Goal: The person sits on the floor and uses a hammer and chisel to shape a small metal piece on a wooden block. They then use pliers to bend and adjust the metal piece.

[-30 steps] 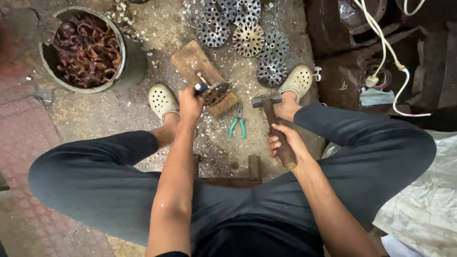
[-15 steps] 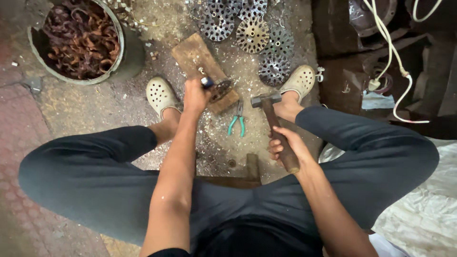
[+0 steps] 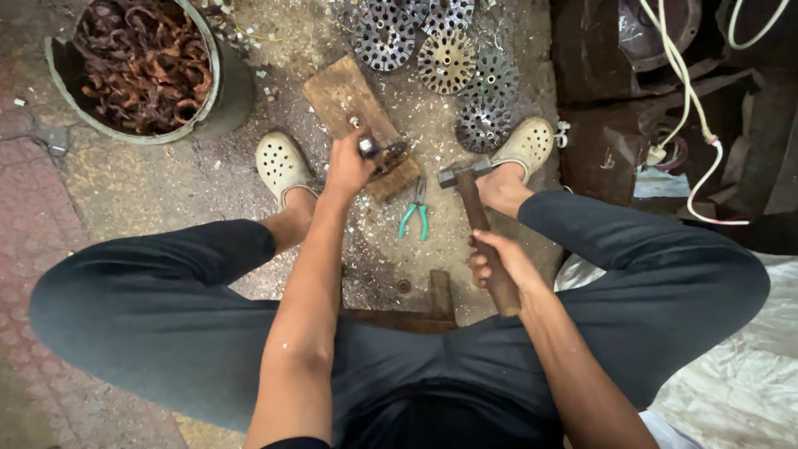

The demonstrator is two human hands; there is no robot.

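On the wooden block (image 3: 353, 116), left hand (image 3: 347, 166) clamps a small metal part (image 3: 382, 152) steady; right hand (image 3: 499, 262) grips the hammer (image 3: 478, 216), poised beside it.

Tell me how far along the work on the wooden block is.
Done: a tub holds a heap of rusty-brown curled metal, and pale chips litter the ground around the wooden block. In hand: the left hand pins a small dark metal piece on the block, and the right hand holds a hammer raised beside it. Left: slotted metal discs lie beyond the block; green-handled pliers lie unused.
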